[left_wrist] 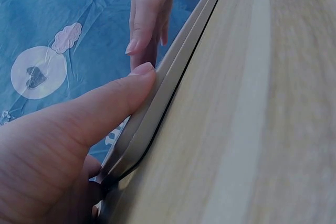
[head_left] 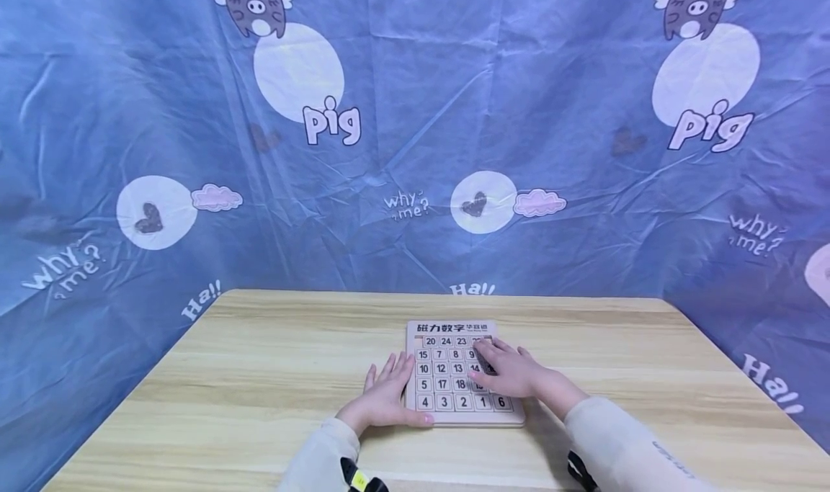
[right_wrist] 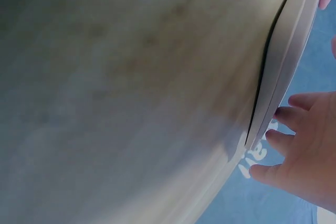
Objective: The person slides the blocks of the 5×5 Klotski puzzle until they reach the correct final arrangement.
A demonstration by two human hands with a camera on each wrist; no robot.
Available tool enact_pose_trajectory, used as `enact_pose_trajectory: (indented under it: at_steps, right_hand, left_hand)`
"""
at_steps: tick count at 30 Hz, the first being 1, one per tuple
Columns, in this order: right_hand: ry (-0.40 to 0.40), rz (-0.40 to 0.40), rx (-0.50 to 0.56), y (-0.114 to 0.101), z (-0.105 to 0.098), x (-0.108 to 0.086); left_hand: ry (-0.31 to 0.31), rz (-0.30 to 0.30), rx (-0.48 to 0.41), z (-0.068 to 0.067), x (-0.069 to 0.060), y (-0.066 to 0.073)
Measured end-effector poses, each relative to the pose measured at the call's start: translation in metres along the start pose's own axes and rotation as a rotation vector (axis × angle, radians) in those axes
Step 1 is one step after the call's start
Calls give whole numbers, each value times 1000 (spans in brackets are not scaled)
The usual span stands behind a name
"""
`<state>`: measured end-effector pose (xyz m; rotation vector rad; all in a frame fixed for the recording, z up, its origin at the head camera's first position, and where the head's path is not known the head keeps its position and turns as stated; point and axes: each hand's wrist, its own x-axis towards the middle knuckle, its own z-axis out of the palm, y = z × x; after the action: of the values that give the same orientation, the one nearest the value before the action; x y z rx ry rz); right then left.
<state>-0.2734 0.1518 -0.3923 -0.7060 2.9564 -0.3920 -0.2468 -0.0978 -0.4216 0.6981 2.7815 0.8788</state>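
A flat sliding number puzzle (head_left: 462,418) lies on the table, its pale frame filled with numbered tiles. My left hand (head_left: 382,398) rests at its left side, fingers spread and mostly straight, thumb along the front edge near the left corner. In the left wrist view that thumb (left_wrist: 113,100) touches the frame's rim. Over the right-hand tiles, my right hand (head_left: 512,373) has its fingertips on the tiles and hides several of them. The top row, with the 24 tile (head_left: 446,341), sits slightly right of the rows below, leaving a narrow gap at its left end.
The wooden table (head_left: 272,377) extends around the puzzle on all sides. A blue printed cloth (head_left: 415,117) hangs behind and beside the table. A dark strap with a yellow mark (head_left: 359,479) shows at my left sleeve.
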Motion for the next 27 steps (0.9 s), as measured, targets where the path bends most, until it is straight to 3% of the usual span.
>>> enact_pose_trajectory:
  at_steps: [9,15,20,27]
  right_hand:
    - [-19,-17,1,-6,3,6]
    - [-27,-35,36,-8,-1,-3]
    - [-24,-90,18,-14,-6,-23]
    - [-57,-178,7,-21,-14,-68]
  left_hand:
    - [3,-4,-4,1,1,0]
    - [5,-4,-1,3,-1,-1]
    - [14,-9,4,2,-1,-1]
    - [12,-10,11,1,0,0]
